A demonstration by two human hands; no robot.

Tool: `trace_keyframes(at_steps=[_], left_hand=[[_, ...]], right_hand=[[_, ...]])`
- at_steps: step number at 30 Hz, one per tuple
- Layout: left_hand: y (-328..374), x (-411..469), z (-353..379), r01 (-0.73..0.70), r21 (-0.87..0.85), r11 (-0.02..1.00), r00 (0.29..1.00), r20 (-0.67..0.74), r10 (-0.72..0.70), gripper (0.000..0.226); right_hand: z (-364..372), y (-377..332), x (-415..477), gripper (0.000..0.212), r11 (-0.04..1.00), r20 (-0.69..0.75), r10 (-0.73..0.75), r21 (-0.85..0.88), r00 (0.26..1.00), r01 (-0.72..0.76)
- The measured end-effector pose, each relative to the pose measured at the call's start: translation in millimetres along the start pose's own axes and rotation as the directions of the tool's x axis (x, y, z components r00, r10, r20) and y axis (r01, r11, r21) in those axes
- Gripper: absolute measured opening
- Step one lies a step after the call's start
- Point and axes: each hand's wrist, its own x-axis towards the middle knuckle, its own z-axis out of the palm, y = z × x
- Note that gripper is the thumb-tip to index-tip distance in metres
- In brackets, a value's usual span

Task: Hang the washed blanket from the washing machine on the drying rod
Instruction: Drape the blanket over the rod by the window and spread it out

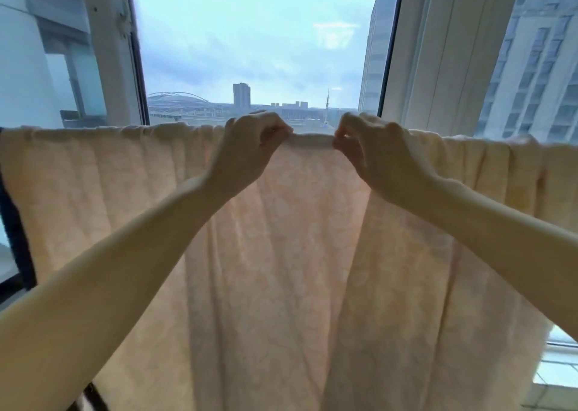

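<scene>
The pale blanket (281, 238) is draped over a hidden rod before an open window (250, 51). Its top fold is pinched in the closed left grip (253, 148), and just beside it in the closed right grip (372, 151)

We see the blanket (281, 254) as soft matt cloth, pale peach with a faint woven or printed floral pattern, thin enough that daylight glows through it. Its top fold looks slightly fuzzy and gathers into small puckers on the left and right, while the stretch between the left hand (250, 143) and the right hand (372, 148) is pulled smooth. Lower down it falls in long, loose folds. Behind it, the window frame (103, 48) looks like smooth, matt white plastic or painted metal; we cannot tell which. The panes on either side are glossy glass with reflections.
</scene>
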Motion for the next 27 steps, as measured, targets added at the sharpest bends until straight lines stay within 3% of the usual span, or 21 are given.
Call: trace_keyframes(at_steps=[7, 12, 14, 16, 20, 22, 27], left_hand=[[2.9, 21.1, 10.9, 0.145, 0.071, 0.987, 0.987, 0.062, -0.149, 0.016], [11.0, 39.7, 6.2, 0.004, -0.027, 1.000, 0.985, -0.171, -0.009, 0.015], [6.7, 38.1, 6.5, -0.060, -0.023, 0.998, 0.980, -0.193, 0.055, 0.015], [-2.4, 33.9, 9.2, -0.036, 0.010, 0.999, 0.992, -0.121, 0.037, 0.015], [-12.3, 33.0, 8.9, 0.226, 0.054, 0.973, 0.956, 0.179, -0.233, 0.013], [-11.9, 32.8, 6.9, 0.187, 0.059, 0.981, 0.953, 0.231, -0.196, 0.012], [11.8, 31.0, 13.8, -0.046, -0.052, 0.998, 0.983, 0.177, 0.054, 0.014]], right_hand=[[-0.1, -2.8, 19.0, 0.020, 0.991, -0.012, 0.127, -0.049, 0.992, -0.128], [-14.5, -5.5, 49.1, 0.016, 0.983, -0.100, 0.181, 0.031, 0.978, -0.179], [-12.1, -9.7, 52.1, 0.017, 0.984, -0.118, 0.168, 0.075, 0.979, -0.160], [-4.0, -9.5, 52.0, 0.016, 0.985, -0.048, 0.159, 0.071, 0.986, -0.155], [3.4, 1.2, 54.4, 0.017, 0.964, 0.263, 0.191, 0.131, 0.946, -0.231], [-0.7, 5.9, 50.6, 0.020, 0.962, 0.329, 0.196, 0.118, 0.924, -0.247], [-16.1, 26.3, 31.3, 0.027, 0.963, 0.325, 0.251, 0.008, 0.912, -0.268]])
